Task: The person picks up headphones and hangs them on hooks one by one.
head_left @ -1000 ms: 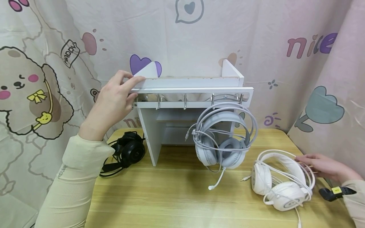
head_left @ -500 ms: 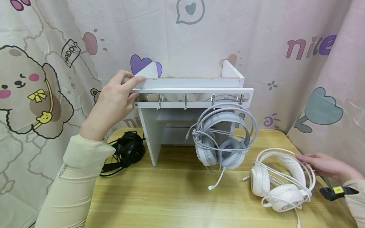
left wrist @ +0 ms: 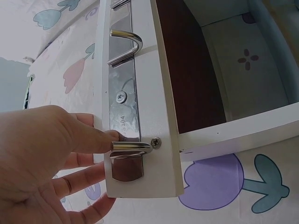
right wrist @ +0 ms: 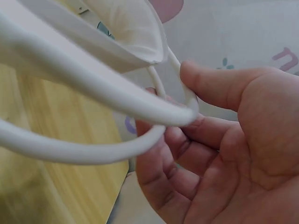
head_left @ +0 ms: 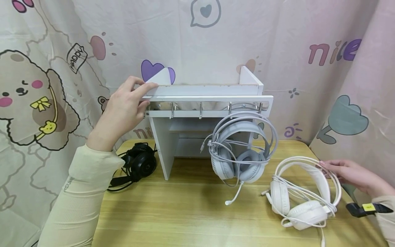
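My left hand [head_left: 121, 108] grips the left end of a white board with metal hooks [head_left: 216, 114] across the front of a white shelf [head_left: 162, 151]. In the left wrist view the thumb presses beside the end hook [left wrist: 131, 148], fingers behind the board. My right hand [head_left: 355, 176] holds white headphones [head_left: 324, 185] by the outer tubes of the headband; in the right wrist view the fingers curl under the tubes [right wrist: 140, 105]. A cable wraps round these headphones, whose ear cups hang low, close over the table. Light grey headphones [head_left: 251, 127] with a mic hang from the board's right side.
Black headphones [head_left: 143, 163] lie on the wooden table [head_left: 191, 212], left of the shelf. Patterned curtains [head_left: 293, 44] surround the table at the back and sides. A black strap with a yellow label [head_left: 367, 207] sits at my right wrist.
The white headphones' headband has risen and shifted slightly left in my right hand, and their ear cups have turned. My left hand, the board and the grey headphones look unmoved.
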Tool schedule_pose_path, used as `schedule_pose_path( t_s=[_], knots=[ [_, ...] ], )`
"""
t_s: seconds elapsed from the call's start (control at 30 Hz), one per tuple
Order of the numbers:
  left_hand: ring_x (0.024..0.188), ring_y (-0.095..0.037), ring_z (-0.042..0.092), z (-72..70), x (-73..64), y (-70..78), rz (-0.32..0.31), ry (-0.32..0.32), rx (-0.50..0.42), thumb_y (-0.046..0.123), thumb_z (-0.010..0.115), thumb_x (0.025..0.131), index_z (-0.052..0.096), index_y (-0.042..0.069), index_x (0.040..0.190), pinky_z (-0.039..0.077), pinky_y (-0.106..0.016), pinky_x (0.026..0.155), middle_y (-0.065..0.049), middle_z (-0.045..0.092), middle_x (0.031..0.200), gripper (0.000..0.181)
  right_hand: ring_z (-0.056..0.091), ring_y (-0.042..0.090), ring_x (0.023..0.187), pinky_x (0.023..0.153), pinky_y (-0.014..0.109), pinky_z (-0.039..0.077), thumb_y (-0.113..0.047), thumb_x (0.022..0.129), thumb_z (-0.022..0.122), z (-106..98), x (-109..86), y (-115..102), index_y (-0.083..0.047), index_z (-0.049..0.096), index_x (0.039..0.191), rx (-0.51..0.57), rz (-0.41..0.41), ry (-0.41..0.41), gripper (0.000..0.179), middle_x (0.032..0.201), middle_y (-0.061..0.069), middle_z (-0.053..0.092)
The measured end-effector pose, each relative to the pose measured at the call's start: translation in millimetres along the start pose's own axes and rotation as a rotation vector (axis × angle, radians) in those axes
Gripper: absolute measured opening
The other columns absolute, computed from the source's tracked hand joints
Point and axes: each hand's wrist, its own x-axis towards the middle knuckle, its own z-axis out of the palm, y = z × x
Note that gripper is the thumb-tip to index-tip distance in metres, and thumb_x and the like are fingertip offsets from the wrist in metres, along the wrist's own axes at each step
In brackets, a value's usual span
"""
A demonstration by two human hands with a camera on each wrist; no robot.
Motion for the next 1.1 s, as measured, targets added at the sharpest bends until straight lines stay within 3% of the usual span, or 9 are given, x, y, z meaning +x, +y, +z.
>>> schedule_pose_path(
  t_s=[0.1, 0.33, 0.53, 0.63, 0.77, 0.87, 1.1],
  knots=[
    [0.102, -0.05, 0.065, 0.7, -0.1, -0.4, 0.002, 0.003, 0.001, -0.004, 0.07, 0.097, 0.063, 0.017, 0.144, 0.054, -0.066, 0.082, -0.026, 0.059, 0.133, 0.052, 0.07, 0.001, 0.087, 0.077, 0.027, 0.062, -0.028, 0.117, 0.044, 2, -2.5, -7, 0.018, 0.058, 0.136, -0.033, 0.006, 0.065, 0.052, 0.096, -0.015, 0.074],
    [0.103, -0.05, 0.065, 0.6, 0.3, 0.2, 0.006, 0.0, 0.003, -0.005, 0.069, 0.097, 0.063, 0.017, 0.145, 0.055, -0.066, 0.084, -0.026, 0.059, 0.133, 0.053, 0.069, 0.002, 0.082, 0.071, 0.027, 0.059, -0.026, 0.115, 0.051, 3, -7.7, -20, -0.019, 0.074, 0.116, -0.049, -0.03, 0.155, 0.024, 0.091, -0.017, 0.074],
    [0.104, -0.049, 0.065, 0.4, 0.2, 0.3, 0.014, 0.007, 0.0, -0.006, 0.069, 0.097, 0.064, 0.015, 0.144, 0.056, -0.065, 0.086, -0.026, 0.06, 0.131, 0.052, 0.069, 0.0, 0.081, 0.07, 0.022, 0.059, -0.019, 0.113, 0.055, 9, -12.9, -35, -0.039, 0.073, 0.106, -0.059, -0.117, 0.216, 0.027, 0.091, -0.02, 0.074],
    [0.104, -0.048, 0.065, 0.6, -0.2, -0.1, 0.016, 0.011, 0.003, -0.007, 0.069, 0.096, 0.063, 0.015, 0.143, 0.057, -0.065, 0.088, -0.026, 0.06, 0.13, 0.052, 0.067, -0.001, 0.081, 0.068, 0.02, 0.057, -0.018, 0.111, 0.058, 13, -17.0, -44, -0.038, 0.075, 0.107, -0.092, -0.164, 0.264, 0.027, 0.091, -0.02, 0.074],
    [0.104, -0.047, 0.065, 1.2, -0.7, -0.8, 0.019, 0.013, 0.007, -0.007, 0.068, 0.097, 0.063, 0.013, 0.143, 0.057, -0.064, 0.089, -0.027, 0.059, 0.129, 0.051, 0.064, 0.0, 0.078, 0.065, 0.019, 0.05, -0.02, 0.109, 0.063, 19, -23.8, -56, -0.019, 0.078, 0.112, -0.191, -0.205, 0.356, 0.016, 0.085, -0.015, 0.073],
    [0.104, -0.047, 0.065, 1.9, -0.9, -1.3, 0.024, 0.015, 0.007, -0.007, 0.069, 0.097, 0.063, 0.013, 0.143, 0.058, -0.063, 0.088, -0.027, 0.059, 0.129, 0.05, 0.063, -0.001, 0.075, 0.063, 0.019, 0.046, -0.022, 0.107, 0.067, 24, -29.6, -64, -0.005, 0.077, 0.114, -0.257, -0.237, 0.422, 0.02, 0.081, -0.013, 0.073],
    [0.105, -0.048, 0.065, 2.5, -2.1, -1.8, 0.023, 0.019, 0.004, -0.007, 0.069, 0.096, 0.064, 0.013, 0.143, 0.057, -0.064, 0.089, -0.027, 0.059, 0.13, 0.051, 0.067, -0.005, 0.073, 0.061, 0.018, 0.046, -0.02, 0.105, 0.071, 31, -41.7, -80, -0.005, 0.077, 0.115, -0.292, -0.302, 0.495, 0.019, 0.081, -0.021, 0.074]
  ],
)
